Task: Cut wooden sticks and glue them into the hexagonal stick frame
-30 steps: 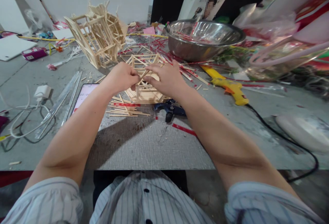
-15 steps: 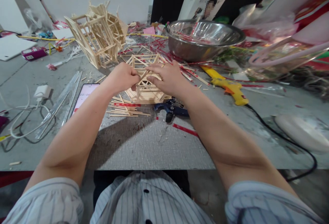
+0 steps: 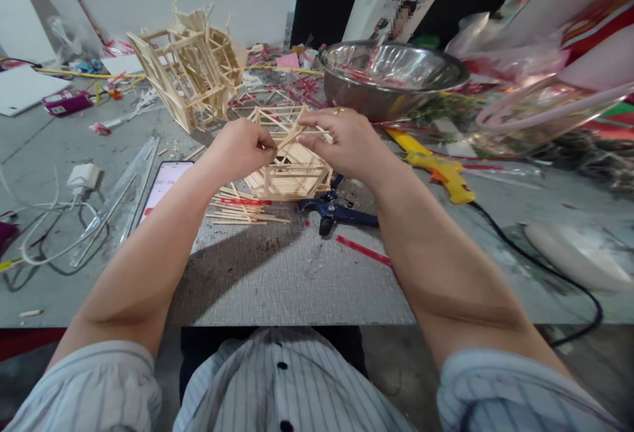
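Observation:
My left hand (image 3: 245, 148) is closed in a pinch on a thin wooden stick (image 3: 291, 138), which slants up to the right over the small stick frame (image 3: 297, 181). The frame is many-sided, built of pale wooden sticks, and stands on the table between my hands. My right hand (image 3: 347, 141), with a ring on one finger, hovers at the frame's right side. Its thumb and fingers are apart, close to the stick's upper end; whether they touch it is hard to see. Loose sticks (image 3: 242, 211) lie in front, beside dark blue cutters (image 3: 337, 213).
A taller stick structure (image 3: 191, 82) stands behind on the left. A metal bowl (image 3: 391, 92) is at the back right, with a yellow glue gun (image 3: 440, 171) and its black cord nearer. A phone (image 3: 166, 184) and a white charger (image 3: 83, 178) with cable lie left.
My right hand has moved right and its fingers have opened away from the stick. My left hand has shifted slightly right, still pinching. The frame stays in place.

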`<state>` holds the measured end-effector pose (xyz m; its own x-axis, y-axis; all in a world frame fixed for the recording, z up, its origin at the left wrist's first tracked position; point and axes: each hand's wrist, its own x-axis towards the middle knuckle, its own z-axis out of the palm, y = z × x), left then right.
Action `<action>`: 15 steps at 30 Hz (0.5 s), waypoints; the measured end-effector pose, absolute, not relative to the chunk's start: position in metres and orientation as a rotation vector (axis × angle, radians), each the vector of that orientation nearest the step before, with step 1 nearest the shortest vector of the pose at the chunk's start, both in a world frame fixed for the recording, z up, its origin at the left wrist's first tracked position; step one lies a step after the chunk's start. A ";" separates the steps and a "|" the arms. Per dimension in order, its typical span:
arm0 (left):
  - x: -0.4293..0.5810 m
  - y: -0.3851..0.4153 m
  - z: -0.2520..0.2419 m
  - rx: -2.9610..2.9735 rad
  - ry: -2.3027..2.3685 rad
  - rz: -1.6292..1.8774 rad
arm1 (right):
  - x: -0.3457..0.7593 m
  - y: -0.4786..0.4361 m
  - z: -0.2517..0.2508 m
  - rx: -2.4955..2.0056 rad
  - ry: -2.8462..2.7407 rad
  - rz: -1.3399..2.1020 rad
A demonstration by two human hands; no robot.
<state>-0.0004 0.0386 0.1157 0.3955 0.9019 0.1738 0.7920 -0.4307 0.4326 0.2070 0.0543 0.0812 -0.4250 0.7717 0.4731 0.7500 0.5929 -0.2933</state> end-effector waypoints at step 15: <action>-0.010 0.043 0.113 2.570 1.299 0.356 | 0.209 0.039 0.101 -1.266 -2.577 0.285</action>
<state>-0.0095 0.0433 0.1129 0.5752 0.8109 0.1081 0.7525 -0.5763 0.3189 0.2095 0.0391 0.1009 -0.5886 0.7960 0.1412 0.7458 0.6021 -0.2850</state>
